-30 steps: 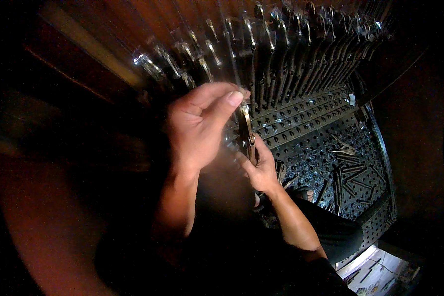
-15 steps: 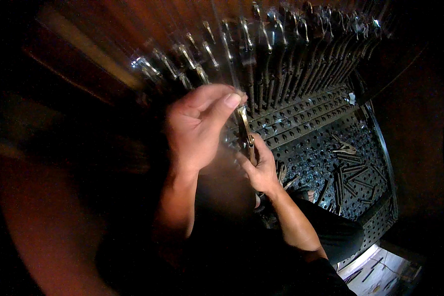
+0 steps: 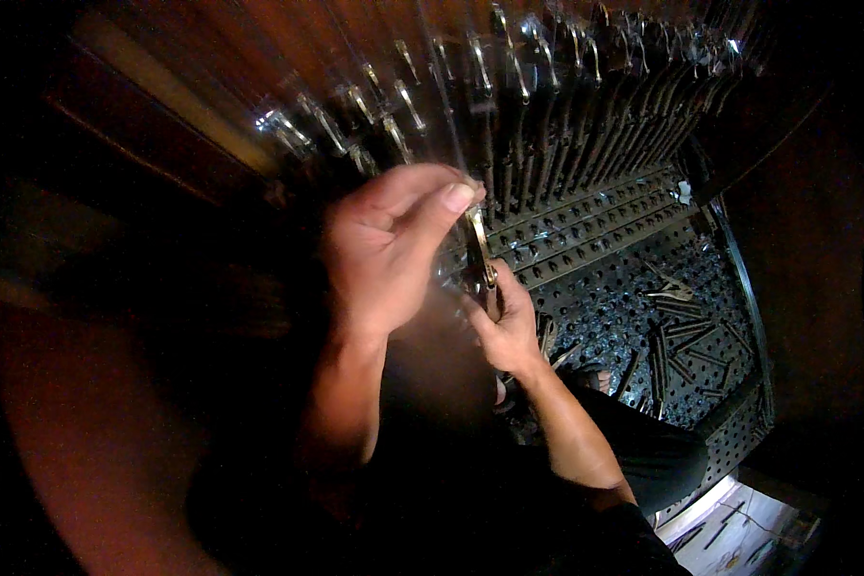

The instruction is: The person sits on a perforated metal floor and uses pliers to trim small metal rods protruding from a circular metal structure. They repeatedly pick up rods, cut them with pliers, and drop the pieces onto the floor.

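Between my two hands hangs a narrow metal hook (image 3: 480,228), upright and slightly tilted, with a dark slim bar (image 3: 492,302) at its lower end. Thumb and forefinger of my left hand (image 3: 379,245) pinch together at the hook's top, where a thin cord seems to come down. My right hand (image 3: 509,326) is closed round the dark bar below, thumb on its near side. What lies exactly between the left fingertips is too small to make out.
Rows of shiny metal hooks (image 3: 480,67) hang on thin cords ahead, many with dark rods (image 3: 586,144) below. Beneath lie studded rails (image 3: 586,226) and a perforated dark metal floor (image 3: 595,307), strewn with loose dark bars (image 3: 677,350). A pale board (image 3: 730,528) lies lower right.
Both hands have shifted very slightly to the right together with the hook, and their grips look the same.
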The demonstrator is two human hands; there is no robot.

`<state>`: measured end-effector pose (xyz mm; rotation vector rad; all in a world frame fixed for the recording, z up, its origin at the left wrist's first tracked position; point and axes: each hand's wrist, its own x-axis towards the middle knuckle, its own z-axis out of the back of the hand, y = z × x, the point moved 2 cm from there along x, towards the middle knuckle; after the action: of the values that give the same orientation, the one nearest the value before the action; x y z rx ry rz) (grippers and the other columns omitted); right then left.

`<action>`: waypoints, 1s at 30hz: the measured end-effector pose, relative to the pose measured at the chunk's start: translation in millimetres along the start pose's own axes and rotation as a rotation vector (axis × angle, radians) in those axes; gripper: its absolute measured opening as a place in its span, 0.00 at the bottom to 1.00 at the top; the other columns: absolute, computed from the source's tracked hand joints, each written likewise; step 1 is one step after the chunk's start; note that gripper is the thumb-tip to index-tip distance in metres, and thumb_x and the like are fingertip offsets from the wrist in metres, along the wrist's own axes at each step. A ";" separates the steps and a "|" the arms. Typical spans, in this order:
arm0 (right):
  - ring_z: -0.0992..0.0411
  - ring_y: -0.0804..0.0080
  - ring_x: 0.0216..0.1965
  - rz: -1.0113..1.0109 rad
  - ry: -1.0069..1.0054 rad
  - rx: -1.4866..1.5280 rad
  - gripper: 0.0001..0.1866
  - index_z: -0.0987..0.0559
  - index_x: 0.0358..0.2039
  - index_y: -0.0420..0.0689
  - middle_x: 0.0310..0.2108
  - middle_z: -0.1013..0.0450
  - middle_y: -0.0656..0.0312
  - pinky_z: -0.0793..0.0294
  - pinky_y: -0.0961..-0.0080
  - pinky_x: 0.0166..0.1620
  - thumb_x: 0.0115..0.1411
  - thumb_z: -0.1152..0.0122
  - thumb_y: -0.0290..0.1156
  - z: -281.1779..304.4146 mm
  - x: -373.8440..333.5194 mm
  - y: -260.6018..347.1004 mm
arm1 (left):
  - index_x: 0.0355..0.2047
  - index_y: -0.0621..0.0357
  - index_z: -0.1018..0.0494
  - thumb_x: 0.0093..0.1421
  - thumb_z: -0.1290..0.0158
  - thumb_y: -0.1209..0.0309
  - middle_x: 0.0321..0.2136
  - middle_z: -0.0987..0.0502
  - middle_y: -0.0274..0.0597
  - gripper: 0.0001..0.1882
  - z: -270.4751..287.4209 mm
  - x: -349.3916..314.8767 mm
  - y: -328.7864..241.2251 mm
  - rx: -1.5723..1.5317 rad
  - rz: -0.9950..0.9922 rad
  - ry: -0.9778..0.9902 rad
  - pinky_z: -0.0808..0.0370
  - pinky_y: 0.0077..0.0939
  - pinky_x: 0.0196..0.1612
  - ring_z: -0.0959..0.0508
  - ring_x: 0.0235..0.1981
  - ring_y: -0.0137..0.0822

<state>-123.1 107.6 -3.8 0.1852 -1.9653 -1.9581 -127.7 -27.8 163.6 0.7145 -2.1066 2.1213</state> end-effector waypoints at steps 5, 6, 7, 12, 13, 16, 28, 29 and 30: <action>0.31 0.80 0.28 -0.031 0.017 -0.036 0.14 0.27 0.48 0.43 0.32 0.27 0.66 0.29 0.79 0.31 0.62 0.39 0.28 3.0 4.3 8.9 | 0.43 0.65 0.22 0.61 0.39 0.77 0.44 0.18 0.44 0.10 -2.2 -1.5 -3.4 0.036 0.050 -0.001 0.24 0.22 0.49 0.19 0.44 0.30; 0.30 0.79 0.30 -0.022 0.010 -0.037 0.14 0.27 0.49 0.43 0.32 0.27 0.66 0.28 0.78 0.34 0.62 0.40 0.29 3.7 4.8 8.4 | 0.46 0.65 0.23 0.60 0.38 0.76 0.48 0.20 0.45 0.14 -4.1 -4.0 -3.2 0.039 0.030 0.005 0.25 0.23 0.51 0.20 0.46 0.31; 0.29 0.78 0.32 0.066 -0.026 -0.042 0.15 0.26 0.49 0.43 0.33 0.26 0.65 0.27 0.77 0.38 0.63 0.40 0.30 1.5 7.3 5.3 | 0.50 0.65 0.25 0.59 0.36 0.76 0.51 0.22 0.45 0.19 -5.2 -6.7 -4.4 0.043 0.008 0.010 0.25 0.24 0.52 0.21 0.48 0.32; 0.31 0.64 0.59 -0.152 0.116 0.190 0.30 0.30 0.58 0.35 0.58 0.30 0.53 0.31 0.65 0.62 0.53 0.36 0.18 8.2 10.2 6.4 | 0.67 0.61 0.43 0.40 0.25 0.73 0.57 0.27 0.49 0.55 -13.1 -48.9 48.9 0.255 0.155 0.137 0.30 0.38 0.61 0.26 0.58 0.42; 0.33 0.64 0.61 -0.136 0.089 0.316 0.31 0.30 0.60 0.35 0.60 0.32 0.53 0.33 0.64 0.65 0.54 0.37 0.17 3.7 10.4 16.2 | 0.64 0.61 0.38 0.42 0.26 0.69 0.56 0.26 0.49 0.49 -18.8 -57.4 51.5 0.357 0.220 0.141 0.30 0.37 0.60 0.26 0.57 0.41; 0.39 0.61 0.68 -0.044 0.084 0.430 0.34 0.34 0.64 0.33 0.67 0.38 0.52 0.41 0.62 0.69 0.56 0.40 0.14 4.4 11.1 18.8 | 0.55 0.61 0.30 0.45 0.29 0.65 0.48 0.22 0.48 0.37 -25.9 -61.8 62.4 0.409 0.291 0.078 0.26 0.35 0.54 0.21 0.50 0.41; 0.36 0.60 0.66 0.031 0.080 0.113 0.31 0.35 0.65 0.32 0.64 0.34 0.48 0.39 0.65 0.67 0.61 0.44 0.26 0.4 15.3 30.7 | 0.45 0.57 0.25 0.49 0.33 0.68 0.41 0.18 0.43 0.23 -23.4 -55.3 72.0 0.465 0.303 -0.019 0.23 0.35 0.49 0.18 0.43 0.39; 0.36 0.61 0.66 -0.012 0.097 0.210 0.31 0.35 0.65 0.32 0.64 0.33 0.48 0.39 0.66 0.67 0.61 0.44 0.26 -0.3 16.5 25.5 | 0.45 0.57 0.25 0.49 0.33 0.67 0.41 0.18 0.43 0.23 -23.2 -54.4 70.8 0.523 0.310 -0.013 0.23 0.36 0.49 0.18 0.43 0.39; 0.35 0.62 0.65 -0.029 0.090 0.258 0.31 0.35 0.65 0.32 0.63 0.32 0.48 0.38 0.67 0.67 0.61 0.43 0.27 -2.0 17.6 20.7 | 0.45 0.57 0.25 0.49 0.33 0.67 0.41 0.17 0.42 0.22 -22.8 -55.2 73.9 0.474 0.310 -0.014 0.23 0.36 0.49 0.17 0.42 0.39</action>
<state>-135.4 100.4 19.4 0.3627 -2.1600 -1.6756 -111.8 4.7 75.8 0.4503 -1.8281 2.8387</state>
